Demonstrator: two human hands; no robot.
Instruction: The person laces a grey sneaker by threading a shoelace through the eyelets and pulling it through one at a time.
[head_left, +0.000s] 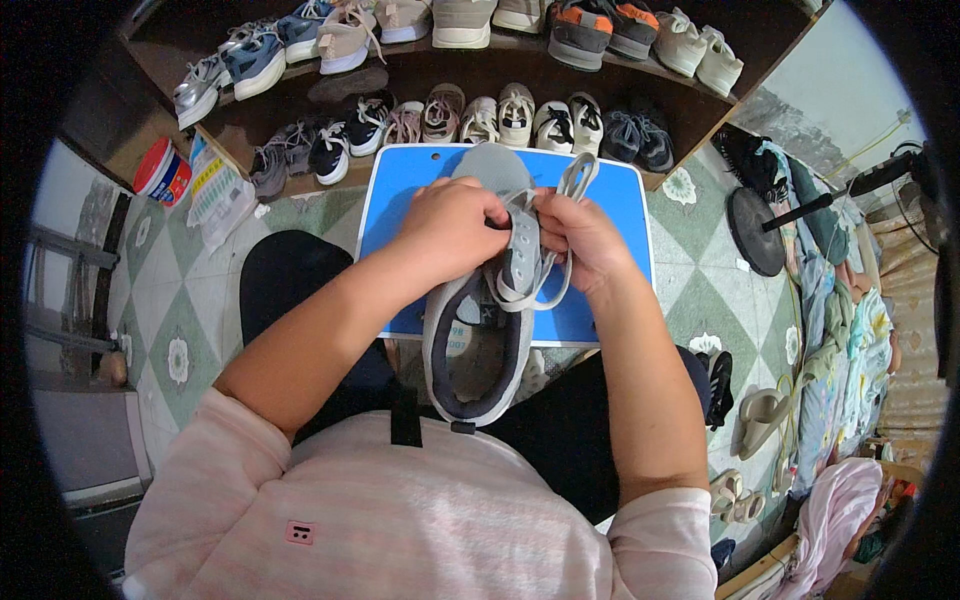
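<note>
A grey sneaker (492, 166) lies lengthwise before me, its toe on a small blue tabletop (405, 180) with a white rim. Its heel points at my body and extends past the table's near edge. My left hand (459, 229) is curled over the front of the shoe, holding the upper beside the eyelets; its fingertips are partly hidden. At the other eyelet row, my right hand (581, 232) pinches a flat pale-grey shoelace (579, 176) near the top eyelets. Loops of the lace hang around that hand and over the eyelet flap. The shoe's opening shows a printed insole.
Beyond the table stands a wooden shoe rack (450, 64) with several sneakers on two shelves. A red-lidded bucket (161, 172) and a plastic bag (217, 187) sit left of it. Rightward are a fan's round base (754, 231), piled clothes (832, 322) and a slipper (763, 421).
</note>
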